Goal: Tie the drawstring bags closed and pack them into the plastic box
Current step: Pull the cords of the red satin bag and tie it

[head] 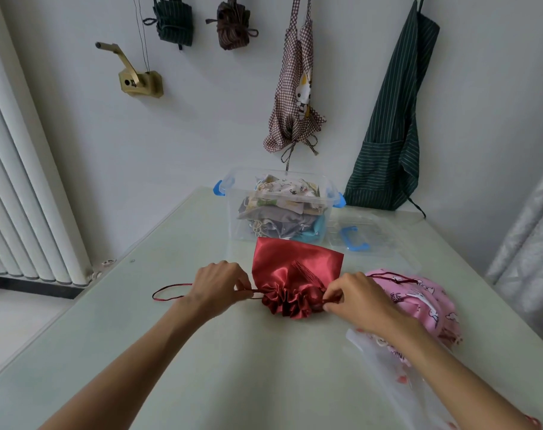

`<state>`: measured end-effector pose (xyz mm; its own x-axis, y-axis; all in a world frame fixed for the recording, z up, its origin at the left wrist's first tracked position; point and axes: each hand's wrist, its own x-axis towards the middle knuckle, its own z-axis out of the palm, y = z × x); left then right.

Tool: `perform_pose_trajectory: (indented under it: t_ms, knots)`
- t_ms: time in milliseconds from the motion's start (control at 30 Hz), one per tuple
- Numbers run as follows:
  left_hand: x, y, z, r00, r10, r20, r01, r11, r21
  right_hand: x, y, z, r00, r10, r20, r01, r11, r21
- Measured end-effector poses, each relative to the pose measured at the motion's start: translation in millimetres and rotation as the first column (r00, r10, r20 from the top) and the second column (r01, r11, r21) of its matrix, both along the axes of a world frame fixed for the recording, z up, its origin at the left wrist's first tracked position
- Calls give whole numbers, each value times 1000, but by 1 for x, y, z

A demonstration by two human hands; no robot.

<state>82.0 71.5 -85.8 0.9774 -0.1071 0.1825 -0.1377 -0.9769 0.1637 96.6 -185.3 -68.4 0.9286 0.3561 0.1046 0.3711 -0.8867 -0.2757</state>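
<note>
— How were the hands placed at that moment?

— Both forearms reached forward over the pale green glass-topped table [202, 367]. The left hand [216, 283] was closed, palm down, and it pinched the dark red drawstring cord [171, 291] just beside the gathered mouth of the shiny red satin drawstring bag [295, 271]. A loop of this cord lay on the table to the left of the wrist. The right hand [357, 297] was closed too, and its fingertips gripped the cord end on the other side of the mouth.

— And the bag itself?

— It lay flat on the table between the two hands. Its mouth was pulled into tight folds and pointed toward the person. I could not tell if a knot was already made.

— What was near it?

— Just to the right, partly under the right forearm, lay a pink printed cloth bag [425, 299] on top of a thin clear plastic bag [388, 361].

— What about the containers?

— Behind the red bag stood the clear plastic box with blue handles [230, 193], open. Inside it were several folded cloth bags [282, 200], in cream prints, grey and blue. The box's clear lid with a blue handle [354, 240] lay flat on the table, just to the right of the box.
</note>
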Motion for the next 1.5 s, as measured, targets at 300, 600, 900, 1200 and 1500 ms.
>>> perform_pose_trajectory:
  t_ms: [300,600,900,1200,1500]
  knots:
    - [-9,7,2,994,103,-31,-107,970,-220,0,2,1,997,-16,72,12,999,51]
    - [-13,-4,11,985,-26,-172,-22,961,-274,0,-1,-9,998,-59,32,59,998,15]
    - [-15,-19,-2,999,-45,-28,45,999,16,-4,-1,-8,998,-57,24,57,998,9]
    - [-1,-20,-17,984,-171,-48,171,985,0,2,-3,-2,998,-62,-17,63,994,95]
    - [8,29,-11,985,-136,-107,109,969,-222,14,-18,12,979,-201,25,200,979,50]
